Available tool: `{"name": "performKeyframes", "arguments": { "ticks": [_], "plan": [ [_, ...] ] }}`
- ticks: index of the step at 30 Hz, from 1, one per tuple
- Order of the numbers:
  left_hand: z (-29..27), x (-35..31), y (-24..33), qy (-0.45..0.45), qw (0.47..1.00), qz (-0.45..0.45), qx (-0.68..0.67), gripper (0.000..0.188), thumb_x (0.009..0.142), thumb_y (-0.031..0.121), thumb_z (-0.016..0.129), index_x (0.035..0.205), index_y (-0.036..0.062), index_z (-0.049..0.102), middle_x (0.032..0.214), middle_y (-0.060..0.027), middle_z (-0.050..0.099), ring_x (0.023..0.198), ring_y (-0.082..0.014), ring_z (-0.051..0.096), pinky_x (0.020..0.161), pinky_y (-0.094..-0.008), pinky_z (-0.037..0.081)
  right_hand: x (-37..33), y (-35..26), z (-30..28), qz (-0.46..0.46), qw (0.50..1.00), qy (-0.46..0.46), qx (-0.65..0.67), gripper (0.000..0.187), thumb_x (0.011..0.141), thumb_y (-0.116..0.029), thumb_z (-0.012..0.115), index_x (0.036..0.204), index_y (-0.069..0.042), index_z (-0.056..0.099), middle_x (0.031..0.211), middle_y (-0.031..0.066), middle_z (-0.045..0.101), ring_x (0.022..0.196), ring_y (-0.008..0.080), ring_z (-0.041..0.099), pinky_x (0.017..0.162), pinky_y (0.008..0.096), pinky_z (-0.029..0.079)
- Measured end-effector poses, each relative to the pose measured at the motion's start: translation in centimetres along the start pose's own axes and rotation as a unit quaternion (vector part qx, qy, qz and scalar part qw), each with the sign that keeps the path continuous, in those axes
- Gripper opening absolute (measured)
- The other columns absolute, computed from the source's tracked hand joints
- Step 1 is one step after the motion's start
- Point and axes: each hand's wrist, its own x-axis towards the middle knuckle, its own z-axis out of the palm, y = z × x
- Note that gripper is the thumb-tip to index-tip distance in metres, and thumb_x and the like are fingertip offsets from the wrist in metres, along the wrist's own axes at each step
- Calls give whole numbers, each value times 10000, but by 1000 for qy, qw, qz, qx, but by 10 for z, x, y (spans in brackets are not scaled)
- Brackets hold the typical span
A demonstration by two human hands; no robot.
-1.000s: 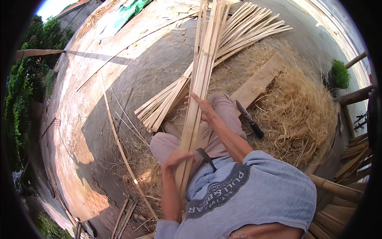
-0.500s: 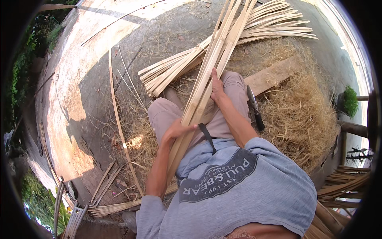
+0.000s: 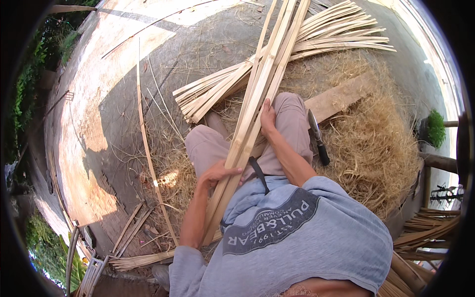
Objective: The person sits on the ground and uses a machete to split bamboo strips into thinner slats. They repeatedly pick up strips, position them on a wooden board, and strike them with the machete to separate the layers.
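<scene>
A bundle of long bamboo strips [image 3: 251, 121] lies slantwise across my lap, its far ends reaching past the top of the view. Near my waist, my left hand [image 3: 217, 173] is closed around the bundle, thumb laid across the top. Farther along, beside my right knee, my right hand [image 3: 267, 118] grips the bundle's right edge, with most of its fingers hidden. A knife [image 3: 316, 136] with a black handle rests against my right thigh. Beyond my knees lies a tied sheaf of bamboo strips [image 3: 217, 89], crossing under the held bundle.
Curly bamboo shavings [image 3: 366, 153] are heaped on my right, around a flat wooden board [image 3: 339, 96]. One long strip [image 3: 143, 128] lies on the ground at left. More split strips [image 3: 143, 260] sit at lower left. A potted plant [image 3: 434, 127] stands far right.
The held bundle has shifted slightly left and turned more upright, its strips drawn closer together. Both hands have moved a little toward me, still on it.
</scene>
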Motion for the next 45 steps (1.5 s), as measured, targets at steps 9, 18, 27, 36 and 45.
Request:
{"name": "performKeyframes", "arguments": {
  "ticks": [9, 18, 27, 36, 45],
  "plan": [
    [6, -18, -9, 35, 993, 33, 105, 497, 900, 216, 794, 1272, 10, 538, 890, -92, 669, 709, -186, 694, 653, -330, 568, -48, -88, -2, 265, 747, -349, 500, 725, 972, -596, 601, 1374, 3, 529, 1148, 208, 674, 1006, 308, 698, 883, 421, 599],
    [-5, -24, 1, -74, 994, 50, 65, 728, 889, 170, 799, 1479, 7, 407, 864, -106, 686, 726, -179, 689, 659, -325, 568, -64, -118, -7, 133, 909, -291, 266, 434, 978, -409, 690, 1136, -6, 651, 890, 122, 711, 795, 252, 725, 698, 355, 617],
    [-28, -8, -5, -86, 995, 37, 34, 725, 921, 216, 761, 1509, 22, 383, 882, -113, 683, 731, -179, 680, 674, -315, 566, -43, -115, 1, 169, 919, -264, 238, 445, 985, -394, 684, 1169, 5, 610, 921, 156, 707, 808, 263, 724, 707, 372, 617],
    [-16, 5, 7, -6, 1000, 1, 13, 569, 909, 245, 780, 1341, 28, 480, 930, -159, 708, 785, -219, 734, 651, -366, 619, 29, -30, 4, 189, 925, -202, 262, 534, 946, -503, 704, 1129, -5, 635, 944, 142, 703, 816, 249, 723, 730, 390, 633],
    [-11, 0, 13, -11, 1000, 8, -16, 467, 911, 202, 777, 1239, -23, 532, 892, -179, 703, 759, -270, 742, 682, -378, 631, -4, -71, 18, 41, 962, -74, 261, 564, 885, -257, 824, 1261, -57, 454, 957, 125, 637, 615, 281, 704, 461, 409, 579]
  ]
}}
